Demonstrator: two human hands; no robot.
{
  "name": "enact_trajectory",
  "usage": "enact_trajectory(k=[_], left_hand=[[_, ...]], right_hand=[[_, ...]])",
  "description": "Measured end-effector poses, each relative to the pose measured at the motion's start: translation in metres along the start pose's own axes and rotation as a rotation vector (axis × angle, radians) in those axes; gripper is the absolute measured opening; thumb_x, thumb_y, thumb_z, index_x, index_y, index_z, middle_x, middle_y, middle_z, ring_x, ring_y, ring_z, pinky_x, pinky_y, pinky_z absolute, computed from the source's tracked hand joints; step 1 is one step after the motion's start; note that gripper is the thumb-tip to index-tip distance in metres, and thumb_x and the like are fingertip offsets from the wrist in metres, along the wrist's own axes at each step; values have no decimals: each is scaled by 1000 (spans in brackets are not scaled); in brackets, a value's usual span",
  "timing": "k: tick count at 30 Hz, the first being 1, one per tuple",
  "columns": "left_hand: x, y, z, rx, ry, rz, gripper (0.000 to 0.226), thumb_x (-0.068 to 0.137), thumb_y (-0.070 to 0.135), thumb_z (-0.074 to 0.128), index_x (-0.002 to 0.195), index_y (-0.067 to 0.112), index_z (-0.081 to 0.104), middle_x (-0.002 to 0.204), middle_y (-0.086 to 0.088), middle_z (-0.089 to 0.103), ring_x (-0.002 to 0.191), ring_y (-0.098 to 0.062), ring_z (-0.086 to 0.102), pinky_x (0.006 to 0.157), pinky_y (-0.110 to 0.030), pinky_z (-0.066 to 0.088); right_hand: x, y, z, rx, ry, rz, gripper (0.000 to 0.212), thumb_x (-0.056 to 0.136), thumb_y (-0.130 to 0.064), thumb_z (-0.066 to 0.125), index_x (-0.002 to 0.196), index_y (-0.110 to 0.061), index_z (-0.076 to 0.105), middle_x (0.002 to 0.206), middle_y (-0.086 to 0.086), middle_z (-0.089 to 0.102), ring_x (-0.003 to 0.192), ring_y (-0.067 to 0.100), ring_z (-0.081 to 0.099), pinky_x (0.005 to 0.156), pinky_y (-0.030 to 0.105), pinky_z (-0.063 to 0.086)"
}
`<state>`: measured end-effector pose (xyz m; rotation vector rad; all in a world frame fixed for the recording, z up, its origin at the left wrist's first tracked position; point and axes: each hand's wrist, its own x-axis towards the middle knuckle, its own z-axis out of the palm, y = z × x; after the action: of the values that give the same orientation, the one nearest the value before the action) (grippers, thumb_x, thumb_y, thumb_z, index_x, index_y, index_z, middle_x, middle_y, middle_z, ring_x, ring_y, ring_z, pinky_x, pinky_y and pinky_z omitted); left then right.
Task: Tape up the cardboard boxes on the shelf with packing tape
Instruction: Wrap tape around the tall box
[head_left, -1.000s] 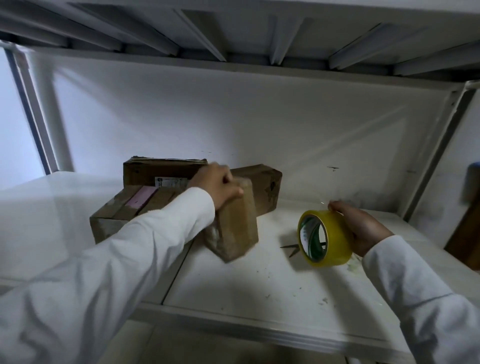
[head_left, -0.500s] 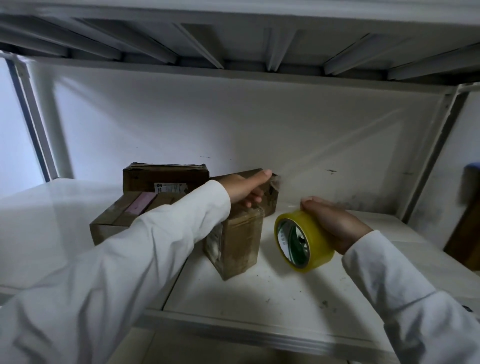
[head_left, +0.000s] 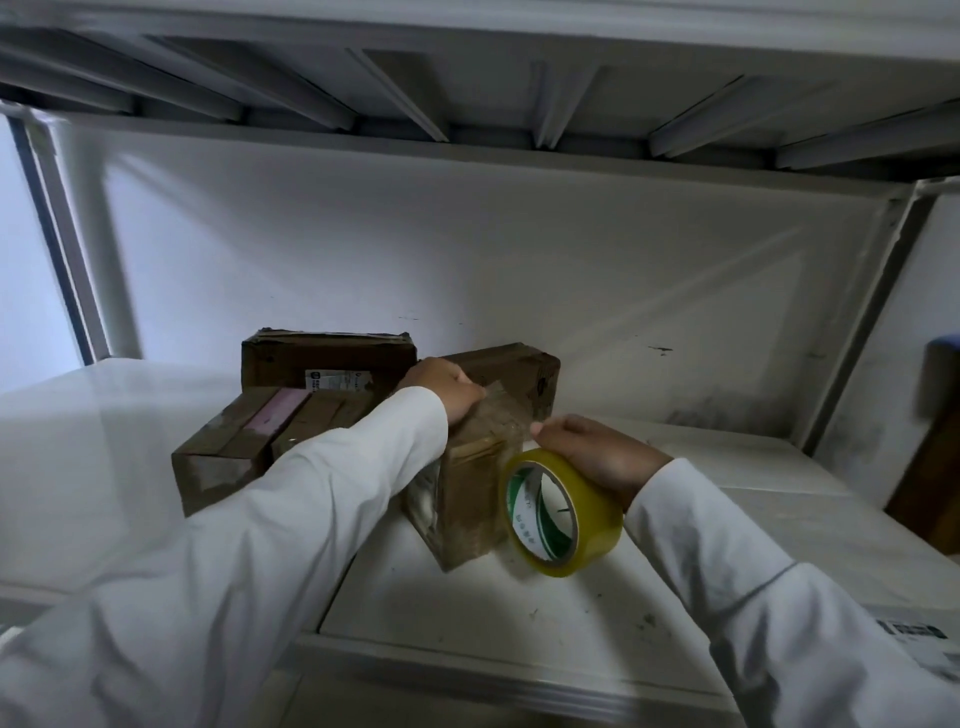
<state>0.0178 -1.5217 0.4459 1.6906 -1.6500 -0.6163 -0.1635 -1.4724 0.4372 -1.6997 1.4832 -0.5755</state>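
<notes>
Gripping the tape roll (head_left: 563, 512) in the right hand (head_left: 602, 457) while the left hand (head_left: 447, 392) pinches the tape end onto the upright box (head_left: 467, 499) on the shelf (head_left: 467, 613), the person risks wrinkling the strip or tipping the box if pull outruns that hold.

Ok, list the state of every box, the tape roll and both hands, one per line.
small upright box: standing on end, clear tape stretched over its top
tape roll: on edge, partly unrolled, held beside the box
left hand: pressing the tape end onto the box top
right hand: gripping the roll
flat box: lying flat, taped
two rear boxes: closed
</notes>
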Motion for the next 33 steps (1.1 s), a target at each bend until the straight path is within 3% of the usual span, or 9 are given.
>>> enact_trajectory(k=[7, 13, 17, 19, 21, 23, 24, 28, 33], left_hand=[[8, -4, 0, 280, 47, -3, 19, 87, 33, 55, 72, 24, 60, 95, 4, 66, 99, -23, 60, 99, -42, 42], [0, -1, 7, 717, 101, 79, 27, 92, 34, 47, 109, 20, 61, 112, -3, 59, 105, -25, 53, 97, -42, 31], [1, 5, 19, 992, 136, 85, 79, 85, 42, 61, 146, 15, 19, 140, -13, 33, 129, -32, 32, 107, -54, 24], [3, 13, 15, 1050, 212, 181, 101, 81, 44, 67, 150, 17, -3, 146, -15, 24, 136, -34, 23, 111, -59, 13], [2, 24, 15, 993, 143, 345, 85, 86, 36, 64, 150, 16, 11, 147, -15, 30, 136, -32, 27, 113, -51, 18], [-4, 26, 28, 777, -120, 405, 49, 99, 33, 43, 143, 14, 36, 144, -12, 41, 133, -28, 37, 108, -38, 29], [-7, 22, 37, 722, -254, 369, 48, 102, 37, 28, 143, 13, 36, 148, -11, 37, 137, -26, 33, 110, -38, 26], [-2, 6, 52, 807, -337, 220, 69, 98, 56, 8, 153, 15, 1, 160, -5, -7, 147, -23, -4, 118, -46, -3], [-3, 6, 39, 977, -292, 25, 99, 80, 81, 8, 152, 14, -5, 160, -4, -8, 147, -20, -12, 114, -51, -16]], right_hand=[[13, -9, -1, -92, -22, -18, 49, 98, -42, 43, 144, -29, 33, 143, 3, 41, 125, 25, 44, 100, 31, 34], [19, -5, 10, -83, -50, -40, 37, 100, -36, 39, 136, -29, 45, 132, 2, 53, 104, 17, 53, 93, 29, 38], [20, -4, 11, -66, -50, -13, 30, 101, -34, 39, 129, -29, 48, 111, -3, 51, 87, 12, 50, 87, 26, 38], [20, -3, 12, -64, -49, -5, 28, 100, -35, 39, 125, -28, 51, 112, -1, 54, 89, 15, 52, 87, 28, 39], [20, -1, 13, -32, -34, -8, 24, 100, -35, 40, 118, -28, 54, 118, 3, 59, 92, 18, 57, 90, 30, 43], [22, 1, 14, -47, -31, -22, 26, 99, -35, 41, 121, -27, 54, 126, 8, 58, 102, 23, 57, 97, 33, 42], [24, 2, 13, -83, -38, -21, 32, 99, -36, 41, 127, -25, 52, 130, 8, 56, 106, 24, 56, 99, 33, 40], [23, 8, 15, -137, -55, 30, 45, 99, -42, 38, 137, -19, 44, 133, 9, 52, 105, 21, 51, 97, 31, 38], [20, 10, 19, -71, -25, 37, 37, 97, -46, 38, 119, -19, 53, 122, 8, 58, 94, 19, 55, 92, 31, 42]])
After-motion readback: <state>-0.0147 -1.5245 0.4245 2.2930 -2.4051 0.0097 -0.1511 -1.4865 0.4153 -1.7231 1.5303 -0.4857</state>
